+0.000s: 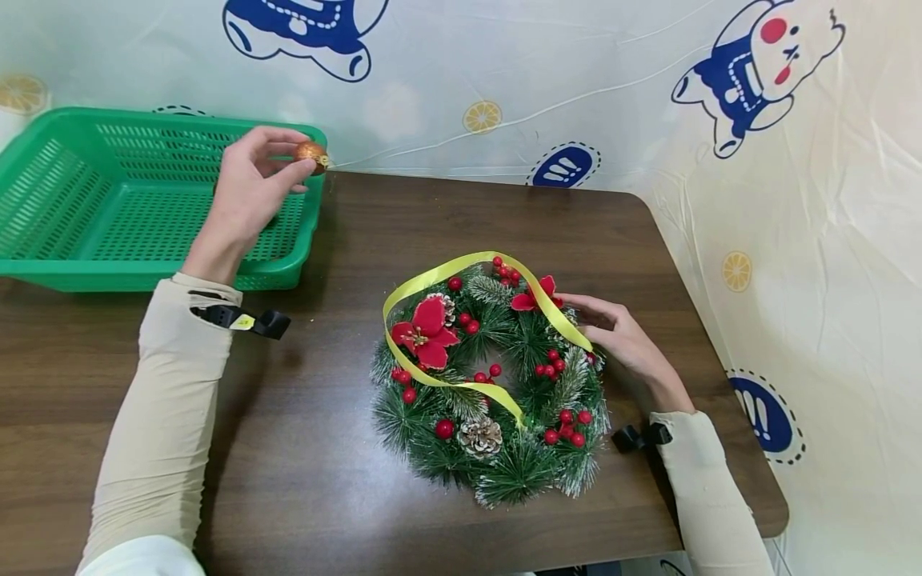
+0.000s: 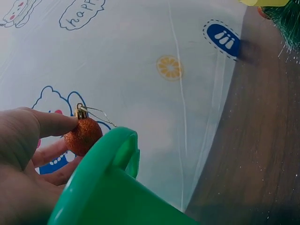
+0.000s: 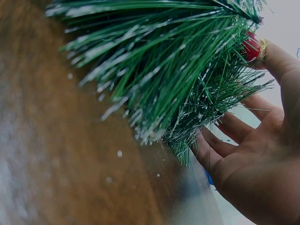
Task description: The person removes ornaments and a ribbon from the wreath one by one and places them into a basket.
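Left hand: I see my left hand (image 1: pixel 248 188) raised at about ten o'clock from the table's middle, over the near corner of the green basket (image 1: pixel 65 200); thumb and fingertips pinch a small orange glitter bauble (image 1: pixel 311 154); the left wrist view shows its gold cap and thin wire loop beside the thumb
Right hand: my right hand (image 1: pixel 619 336) lies at three o'clock of the wreath (image 1: pixel 490 384); fingers loosely spread and slipped under the green needles, thumb by a red berry; it steadies rather than grips
Wreath: flat on the brown table (image 1: pixel 324 496), near its middle; red flowers, berries, pine cones, a yellow ribbon (image 1: pixel 461 268) looped across its top
Bauble handling: I judge it very light, hard-shelled and likely brittle; the glitter gives some grip, yet the round body could roll from a slack pinch; best held at the cap or by the loop, gently
Wreath handling: light, springy needles; I'd hold the ring, not the trimmings
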The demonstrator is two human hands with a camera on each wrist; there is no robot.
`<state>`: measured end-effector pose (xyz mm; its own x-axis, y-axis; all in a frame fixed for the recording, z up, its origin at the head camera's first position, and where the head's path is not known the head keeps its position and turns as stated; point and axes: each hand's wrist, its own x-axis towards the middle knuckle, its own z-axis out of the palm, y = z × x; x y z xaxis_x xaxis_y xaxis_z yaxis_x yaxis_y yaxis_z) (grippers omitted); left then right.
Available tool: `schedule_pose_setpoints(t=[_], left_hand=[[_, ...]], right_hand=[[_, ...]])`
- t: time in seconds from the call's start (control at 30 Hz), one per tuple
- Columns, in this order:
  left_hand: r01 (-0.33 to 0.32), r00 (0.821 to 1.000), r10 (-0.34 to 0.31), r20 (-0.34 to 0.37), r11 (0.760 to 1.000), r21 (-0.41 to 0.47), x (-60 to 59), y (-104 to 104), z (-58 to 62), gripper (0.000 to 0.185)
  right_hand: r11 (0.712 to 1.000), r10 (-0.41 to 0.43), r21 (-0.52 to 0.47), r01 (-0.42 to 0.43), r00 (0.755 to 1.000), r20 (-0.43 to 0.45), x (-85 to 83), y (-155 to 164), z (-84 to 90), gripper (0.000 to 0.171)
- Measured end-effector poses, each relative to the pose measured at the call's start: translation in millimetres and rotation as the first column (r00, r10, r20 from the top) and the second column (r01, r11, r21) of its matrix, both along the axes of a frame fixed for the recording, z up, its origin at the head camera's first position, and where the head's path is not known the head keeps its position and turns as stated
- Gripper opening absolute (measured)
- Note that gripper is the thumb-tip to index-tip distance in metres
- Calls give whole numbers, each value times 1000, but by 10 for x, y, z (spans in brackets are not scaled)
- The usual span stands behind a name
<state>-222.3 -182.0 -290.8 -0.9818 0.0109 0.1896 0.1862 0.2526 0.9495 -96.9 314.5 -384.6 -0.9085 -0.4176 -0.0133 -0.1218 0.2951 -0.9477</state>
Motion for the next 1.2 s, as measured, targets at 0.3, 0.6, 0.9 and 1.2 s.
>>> schedule_pose_setpoints(t=[0.3,0.6,0.9,1.2], left_hand=[[-32,998,29,48,997,64,-11,-81,-11,37],[-61,996,56,69,996,70,-11,-134,-36,36],[-93,994,90,65,995,36,-30,-189,-96,35],[-95,987,112,114,984,-151,-67,-191,-120,38]], right_hand=[[1000,0,4,0,1000,-3,10,-2,1,46],[1000,-7,13,7,1000,-5,19,-14,3,46],[1000,-8,22,8,1000,-7,17,-12,4,46],[999,-16,35,16,1000,-7,9,-13,-14,46]])
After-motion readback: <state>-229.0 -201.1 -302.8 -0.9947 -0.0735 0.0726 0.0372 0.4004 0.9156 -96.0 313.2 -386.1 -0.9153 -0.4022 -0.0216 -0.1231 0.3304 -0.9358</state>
